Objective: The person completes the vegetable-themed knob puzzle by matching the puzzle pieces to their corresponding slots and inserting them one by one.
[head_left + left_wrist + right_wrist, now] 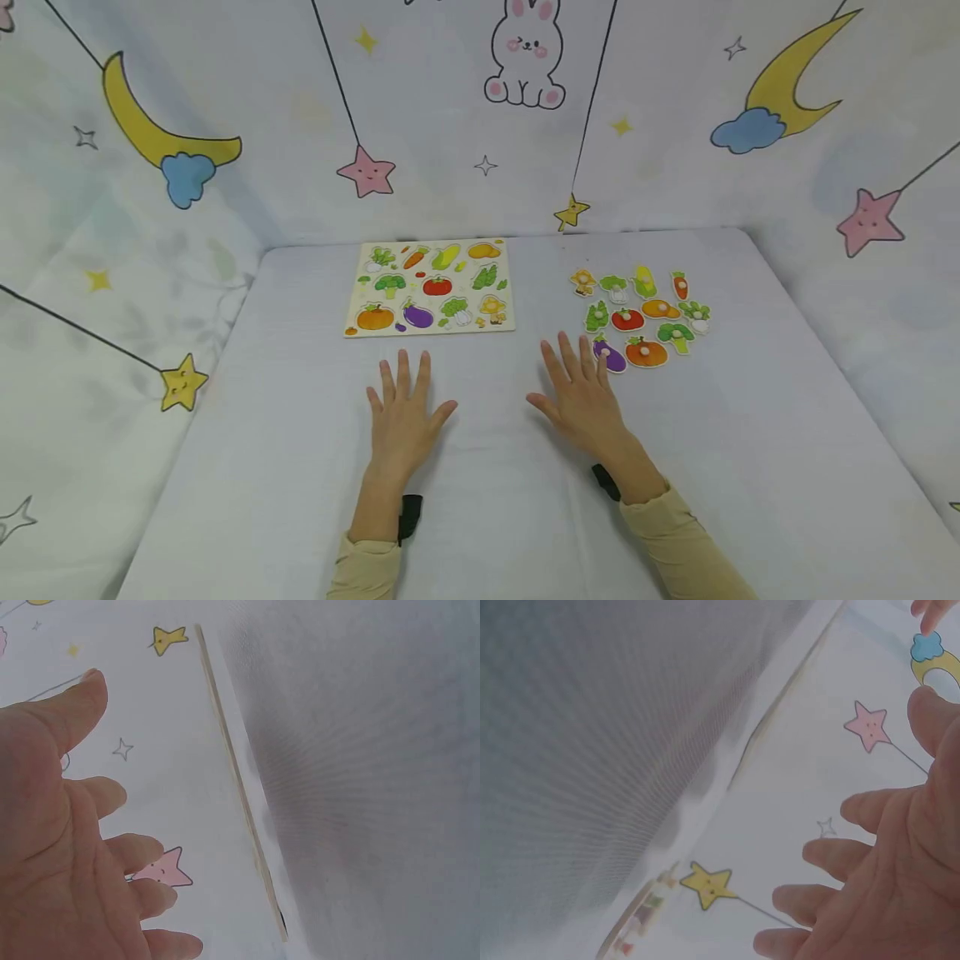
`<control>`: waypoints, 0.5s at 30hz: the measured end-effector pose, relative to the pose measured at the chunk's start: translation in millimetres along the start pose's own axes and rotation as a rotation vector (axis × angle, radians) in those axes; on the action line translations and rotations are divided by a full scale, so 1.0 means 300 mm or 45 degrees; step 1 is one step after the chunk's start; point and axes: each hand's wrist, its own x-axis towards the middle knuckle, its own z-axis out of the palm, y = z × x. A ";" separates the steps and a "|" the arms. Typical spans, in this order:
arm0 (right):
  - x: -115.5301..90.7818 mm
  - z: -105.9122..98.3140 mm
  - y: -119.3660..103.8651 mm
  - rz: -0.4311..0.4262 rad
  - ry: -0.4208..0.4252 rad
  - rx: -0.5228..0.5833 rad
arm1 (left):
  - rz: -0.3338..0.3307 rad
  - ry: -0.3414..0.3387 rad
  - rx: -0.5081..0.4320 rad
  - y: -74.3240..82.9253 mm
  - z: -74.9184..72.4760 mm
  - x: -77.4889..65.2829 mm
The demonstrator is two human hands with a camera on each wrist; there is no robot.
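My left hand (406, 425) is spread palm down over the white table, just short of a vegetable puzzle board (468, 300). Fingers splayed, my right hand (588, 408) hovers or lies near a group of loose knobbed vegetable pieces. Its fingertips are closest to the eggplant piece (613, 358), partly covering it in the head view; whether they touch cannot be told. Beside that lie the pumpkin piece (647, 353), tomato piece (627, 320) and broccoli piece (677, 336). Neither hand holds anything. In the left wrist view the board (238, 784) appears edge-on beyond the left hand (60, 847).
The white-covered table (495, 517) meets a cloth backdrop (442, 100) printed with moons, stars and a rabbit. More pieces, such as the carrot piece (680, 286) and corn piece (643, 282), lie at the far right. Dark bands show at both wrists.
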 end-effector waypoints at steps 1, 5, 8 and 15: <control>0.001 0.000 0.000 -0.007 0.006 -0.002 | -0.002 0.005 -0.001 -0.002 0.000 0.000; 0.002 -0.004 -0.004 -0.015 0.002 0.010 | -0.003 0.014 0.013 -0.007 -0.003 0.000; 0.002 -0.007 -0.008 -0.002 -0.031 0.022 | 0.023 0.033 0.038 -0.009 -0.005 0.005; -0.001 -0.008 -0.004 0.008 -0.039 0.041 | 0.208 0.138 0.244 -0.009 -0.035 0.078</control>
